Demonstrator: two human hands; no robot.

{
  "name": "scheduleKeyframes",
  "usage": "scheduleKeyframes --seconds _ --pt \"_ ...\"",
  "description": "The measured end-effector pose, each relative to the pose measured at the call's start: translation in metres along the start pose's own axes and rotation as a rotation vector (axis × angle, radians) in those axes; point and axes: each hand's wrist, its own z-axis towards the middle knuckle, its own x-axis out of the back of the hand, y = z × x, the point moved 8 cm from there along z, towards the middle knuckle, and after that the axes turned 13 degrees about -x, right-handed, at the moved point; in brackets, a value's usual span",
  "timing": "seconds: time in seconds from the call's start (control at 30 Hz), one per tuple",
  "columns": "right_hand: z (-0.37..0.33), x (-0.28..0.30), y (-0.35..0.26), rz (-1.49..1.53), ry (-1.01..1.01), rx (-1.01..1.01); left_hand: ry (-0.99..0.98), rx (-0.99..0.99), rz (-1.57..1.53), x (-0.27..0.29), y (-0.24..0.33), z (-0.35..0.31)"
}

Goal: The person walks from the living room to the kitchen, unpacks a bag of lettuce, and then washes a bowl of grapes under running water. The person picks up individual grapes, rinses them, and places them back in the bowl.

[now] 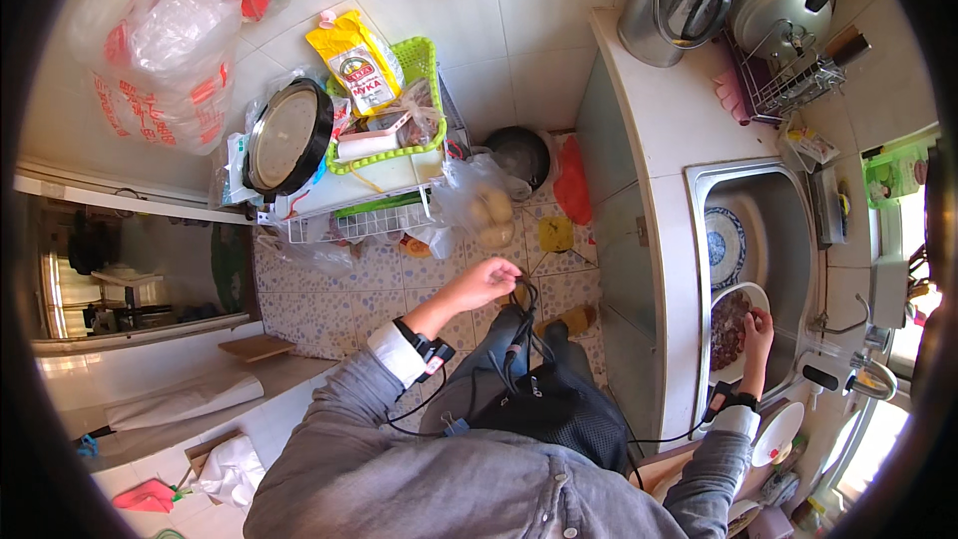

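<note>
My left hand [486, 284] is held out in front of my body, its fingers closed at the top of a looped bundle of black cable [526, 304]. The bundle hangs down to a black mesh bag [559, 414] at my waist. At the sink, my right hand [758, 331] grips the right rim of a white bowl [754, 291]. Reddish-brown pieces [729, 331] lie inside the bowl; what they are I cannot make out. Just beyond it, a blue-and-white patterned plate [725, 248] rests in the metal sink [773, 202].
A faucet [870, 377] stands right of the sink. Farther back on the counter [654, 110] are a metal pot [671, 10] and a dish rack [788, 80]. A shelf to the left carries a green basket [424, 65], a yellow flour bag [357, 65] and a black-rimmed round pan [289, 138].
</note>
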Motion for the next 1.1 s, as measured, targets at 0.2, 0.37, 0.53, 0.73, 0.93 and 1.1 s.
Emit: scheduleKeyframes --seconds 0.2,0.37,0.53,0.73,0.93,1.1 --pt "-0.017 -0.008 -0.01 -0.046 0.052 -0.026 0.111 0.007 0.036 0.056 -0.019 -0.046" --pt "-0.032 -0.017 -0.021 0.056 0.083 -0.034 0.138 0.09 -0.078 0.082 -0.014 -0.059" --pt "-0.04 -0.04 -0.05 0.169 0.041 0.089 -0.016 0.01 0.047 0.055 0.008 -0.012" --pt "-0.055 -0.07 -0.095 0.408 -0.001 0.009 -0.293 -0.044 0.168 -0.012 -0.015 0.066" --pt "-0.058 -0.087 -0.107 0.526 0.077 -0.031 -0.273 0.044 0.148 -0.053 -0.101 0.146" --pt "-0.055 -0.098 -0.084 0.581 0.092 -0.13 -0.165 0.029 0.347 -0.063 -0.165 0.201"
